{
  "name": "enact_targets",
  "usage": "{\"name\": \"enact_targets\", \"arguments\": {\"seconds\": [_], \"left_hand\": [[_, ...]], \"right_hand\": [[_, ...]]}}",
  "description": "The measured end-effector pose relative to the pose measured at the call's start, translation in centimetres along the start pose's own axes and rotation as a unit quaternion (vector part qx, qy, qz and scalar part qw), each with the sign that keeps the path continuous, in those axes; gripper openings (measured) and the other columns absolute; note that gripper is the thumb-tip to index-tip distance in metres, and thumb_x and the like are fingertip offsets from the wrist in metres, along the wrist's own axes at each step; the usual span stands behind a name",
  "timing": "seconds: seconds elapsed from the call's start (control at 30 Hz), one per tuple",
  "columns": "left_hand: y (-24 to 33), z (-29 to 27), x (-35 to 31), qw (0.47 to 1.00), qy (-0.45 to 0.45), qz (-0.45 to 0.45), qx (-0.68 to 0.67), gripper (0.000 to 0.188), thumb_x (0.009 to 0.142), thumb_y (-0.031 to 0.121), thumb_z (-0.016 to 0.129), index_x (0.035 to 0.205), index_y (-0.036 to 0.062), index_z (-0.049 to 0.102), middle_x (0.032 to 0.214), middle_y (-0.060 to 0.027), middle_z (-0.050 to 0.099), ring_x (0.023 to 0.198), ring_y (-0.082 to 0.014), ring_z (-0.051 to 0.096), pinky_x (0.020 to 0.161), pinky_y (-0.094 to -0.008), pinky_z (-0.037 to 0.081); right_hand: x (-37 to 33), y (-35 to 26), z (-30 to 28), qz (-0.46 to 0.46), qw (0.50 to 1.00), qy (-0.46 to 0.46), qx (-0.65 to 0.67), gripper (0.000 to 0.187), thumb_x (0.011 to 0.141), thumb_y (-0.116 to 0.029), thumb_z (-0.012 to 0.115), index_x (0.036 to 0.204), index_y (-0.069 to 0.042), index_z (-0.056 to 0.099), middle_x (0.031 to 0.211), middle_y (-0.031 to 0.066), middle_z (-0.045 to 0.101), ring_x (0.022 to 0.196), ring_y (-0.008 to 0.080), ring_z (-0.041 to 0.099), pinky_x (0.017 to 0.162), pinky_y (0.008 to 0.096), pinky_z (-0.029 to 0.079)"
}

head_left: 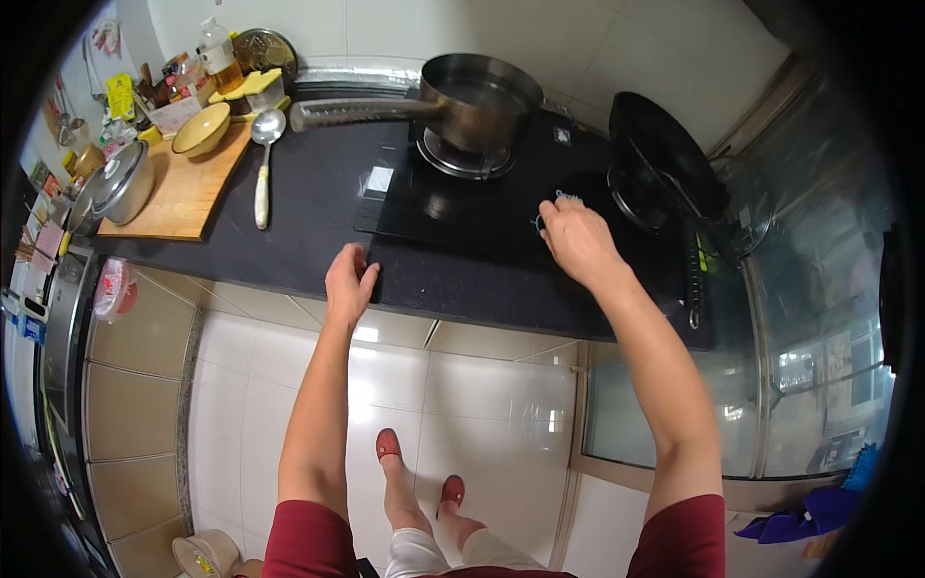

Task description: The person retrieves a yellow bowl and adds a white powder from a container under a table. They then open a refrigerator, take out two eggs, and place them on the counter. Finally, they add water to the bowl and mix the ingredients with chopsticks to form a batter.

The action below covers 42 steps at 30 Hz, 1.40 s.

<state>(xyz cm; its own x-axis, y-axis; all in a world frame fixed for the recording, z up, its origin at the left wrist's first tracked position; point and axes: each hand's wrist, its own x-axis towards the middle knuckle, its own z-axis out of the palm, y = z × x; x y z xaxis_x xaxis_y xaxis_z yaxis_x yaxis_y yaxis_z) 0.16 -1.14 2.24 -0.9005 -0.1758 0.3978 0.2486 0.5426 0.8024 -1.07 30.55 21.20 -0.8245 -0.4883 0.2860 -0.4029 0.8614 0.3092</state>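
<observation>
At the front of the black gas stove [462, 226], my right hand [581, 243] is closed over a control knob, its fingers hiding most of it. My left hand [349, 284] rests at the counter's front edge, thumb apart from loosely bent fingers, holding nothing. A deep metal saucepan [462, 120] stands on the left burner, its long handle pointing left. What is inside the pan looks dark and cannot be made out clearly. On the right burner a black wok [665, 149] sits tilted against the wall side, its handle [693, 279] reaching toward the counter's front.
A metal spoon [262, 178] lies on the dark counter [308, 202]. Left of it, a wooden cutting board [183, 207] carries a yellow bowl [201, 131] and a lidded pot [125, 183]. An oil bottle [220, 60] stands behind. Glass panels [674, 414] border the right side.
</observation>
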Motion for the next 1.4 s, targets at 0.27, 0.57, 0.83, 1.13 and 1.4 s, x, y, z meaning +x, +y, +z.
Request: {"name": "enact_targets", "arguments": {"seconds": [0.27, 0.57, 0.83, 1.13, 1.4], "left_hand": [[1.0, -8.2, -14.2, 0.995, -0.076, -0.057, -0.035, 0.027, 0.078, 0.012, 0.071, 0.097, 0.0012, 0.055, 0.076, -0.0083, 0.055, 0.063, -0.0183, 0.051, 0.06, -0.0304, 0.044], [-0.6, -20.1, -35.0, 0.922, -0.204, -0.323, 0.06, 0.032, 0.075, 0.016, 0.073, 0.097, -0.0001, 0.057, 0.071, -0.0108, 0.062, 0.064, -0.0198, 0.059, 0.062, -0.0329, 0.05], [-1.5, -23.9, -32.4, 0.909, -0.263, -0.31, 0.093, 0.035, 0.075, 0.018, 0.073, 0.099, -0.0011, 0.058, 0.079, -0.0133, 0.065, 0.068, -0.0227, 0.063, 0.066, -0.0349, 0.053], [-3.5, -26.1, -24.6, 0.913, -0.294, -0.256, 0.121, 0.036, 0.075, 0.02, 0.073, 0.101, -0.0007, 0.057, 0.082, -0.0138, 0.065, 0.069, -0.0245, 0.063, 0.067, -0.0363, 0.053], [-3.4, -24.5, -20.9, 0.918, -0.318, -0.212, 0.102, 0.036, 0.077, 0.022, 0.072, 0.1, -0.0003, 0.056, 0.083, -0.0137, 0.065, 0.072, -0.0282, 0.063, 0.068, -0.0379, 0.053]], "right_hand": [[0.0, 2.8, 2.4, 0.116, 0.988, -0.094, 0.031, 0.026, 0.083, -0.024, 0.066, 0.095, -0.002, 0.06, 0.094, 0.0157, 0.064, 0.094, 0.0305, 0.063, 0.076, 0.0418, 0.054], [0.7, 2.9, 5.0, 0.12, 0.985, -0.118, 0.029, 0.025, 0.085, -0.027, 0.065, 0.094, -0.004, 0.058, 0.087, 0.0165, 0.065, 0.086, 0.0324, 0.066, 0.073, 0.0428, 0.055], [0.9, 3.4, 5.9, 0.104, 0.98, -0.16, 0.053, 0.02, 0.087, -0.023, 0.06, 0.093, -0.005, 0.056, 0.088, 0.0179, 0.065, 0.085, 0.0343, 0.066, 0.073, 0.0439, 0.055], [1.2, 3.9, 5.3, 0.132, 0.965, -0.214, 0.075, 0.02, 0.091, -0.025, 0.055, 0.097, -0.005, 0.055, 0.092, 0.0193, 0.064, 0.088, 0.0368, 0.065, 0.077, 0.046, 0.053], [1.4, 4.1, 5.8, 0.116, 0.968, -0.206, 0.083, 0.021, 0.09, -0.025, 0.056, 0.096, -0.006, 0.054, 0.091, 0.0191, 0.064, 0.089, 0.0362, 0.064, 0.077, 0.0464, 0.052]]}}
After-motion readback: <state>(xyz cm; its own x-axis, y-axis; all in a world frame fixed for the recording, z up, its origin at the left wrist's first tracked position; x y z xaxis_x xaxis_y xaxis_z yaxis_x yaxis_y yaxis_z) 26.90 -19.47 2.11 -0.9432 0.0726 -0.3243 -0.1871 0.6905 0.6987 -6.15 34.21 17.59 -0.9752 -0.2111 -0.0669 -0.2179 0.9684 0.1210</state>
